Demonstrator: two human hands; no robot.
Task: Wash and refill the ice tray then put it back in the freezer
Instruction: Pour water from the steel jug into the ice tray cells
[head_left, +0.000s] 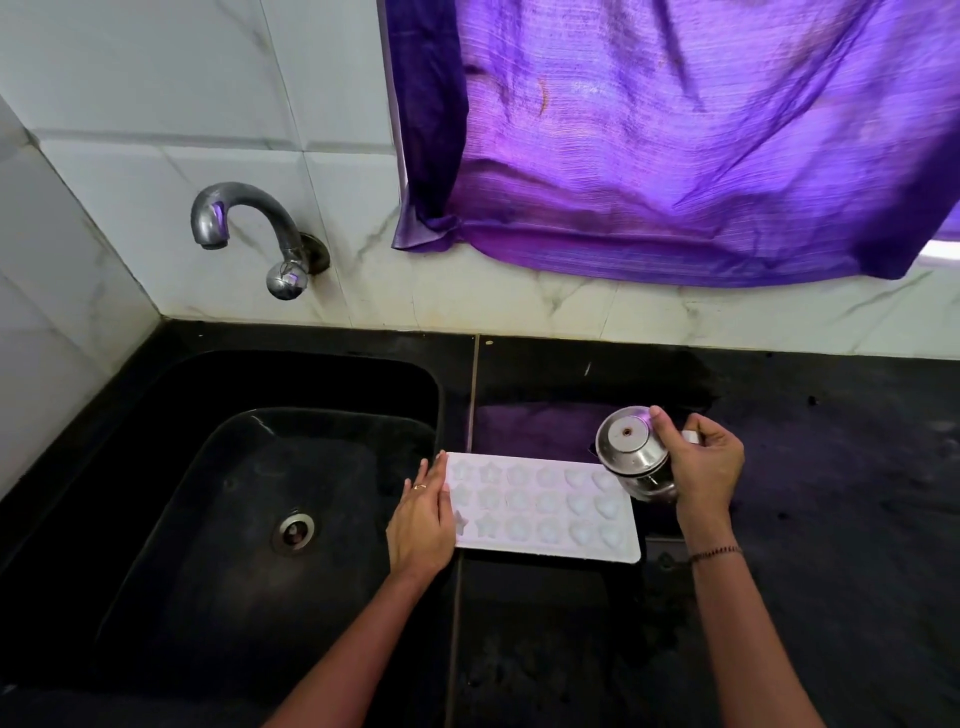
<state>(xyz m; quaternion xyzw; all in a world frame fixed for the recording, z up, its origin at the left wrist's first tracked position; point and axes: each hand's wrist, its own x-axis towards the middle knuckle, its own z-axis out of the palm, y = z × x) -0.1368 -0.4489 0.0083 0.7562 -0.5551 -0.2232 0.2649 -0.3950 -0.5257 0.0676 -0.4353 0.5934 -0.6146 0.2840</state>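
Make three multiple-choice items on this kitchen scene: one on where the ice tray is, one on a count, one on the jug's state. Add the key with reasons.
1. Where is the ice tray?
A) flat on the black counter, right of the sink
B) inside the sink
C) lifted in the air by both hands

2. How many rows of moulds does the tray have?
A) two
B) five
C) three

3. How is the steel jug placed?
A) standing upright on the counter
B) gripped by the right hand, tilted over the tray's right end
C) lying in the sink

Key:
1 A: the tray lies on the counter by the sink's edge, with the left hand flat on its left end.
2 C: three rows run along its length.
3 B: fingers curl round the tilted jug above the tray.
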